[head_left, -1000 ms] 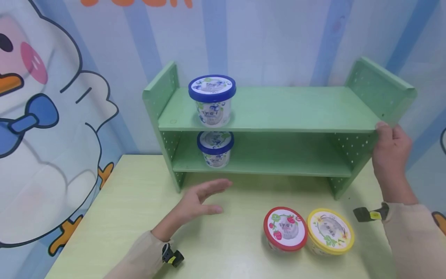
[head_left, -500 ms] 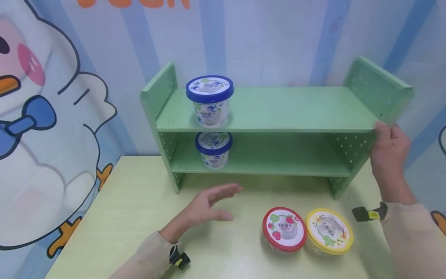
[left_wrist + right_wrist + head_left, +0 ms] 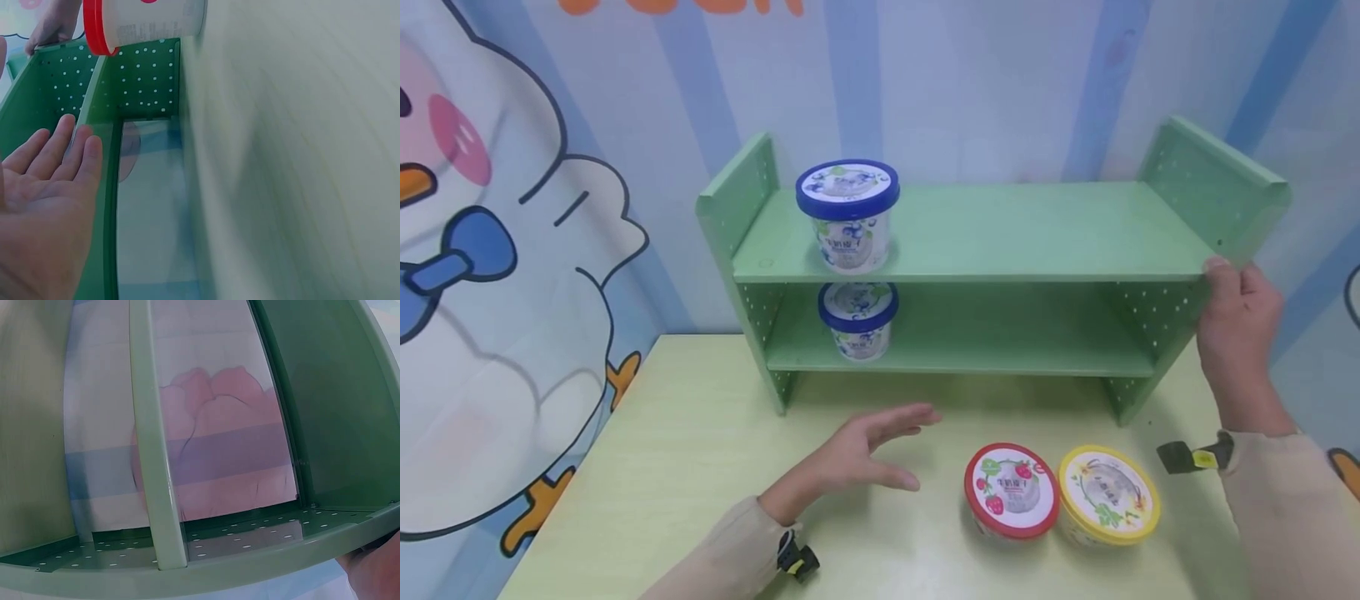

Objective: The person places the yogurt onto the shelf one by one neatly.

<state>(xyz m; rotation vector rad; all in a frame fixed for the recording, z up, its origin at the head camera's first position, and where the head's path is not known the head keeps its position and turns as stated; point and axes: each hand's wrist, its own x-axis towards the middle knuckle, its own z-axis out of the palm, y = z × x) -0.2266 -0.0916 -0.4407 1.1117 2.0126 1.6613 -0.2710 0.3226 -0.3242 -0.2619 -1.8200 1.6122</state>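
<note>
My right hand (image 3: 1240,333) grips the front edge of the right side panel of a green shelf unit (image 3: 962,277), thumb at the upper board. In the left wrist view it shows at the far panel, and the right wrist view catches only part of it. Palm and fingers spread, my left hand (image 3: 865,450) holds nothing and hovers over the table before the shelf. To its right stands a red-lidded ice cream tub (image 3: 1011,492) with strawberries on the lid, also seen in the left wrist view. Beside that is a yellow-lidded tub (image 3: 1108,496).
One blue-lidded tub (image 3: 847,215) stands at the left of the upper board; another blue-lidded tub (image 3: 858,321) is on the lower board beneath it. The pale table (image 3: 662,475) meets a printed wall backdrop (image 3: 970,92) with a cartoon duck on the left.
My left hand has moved right and slightly nearer me, towards the red-lidded tub. My right hand keeps its grip on the shelf panel, and the tubs stay where they were.
</note>
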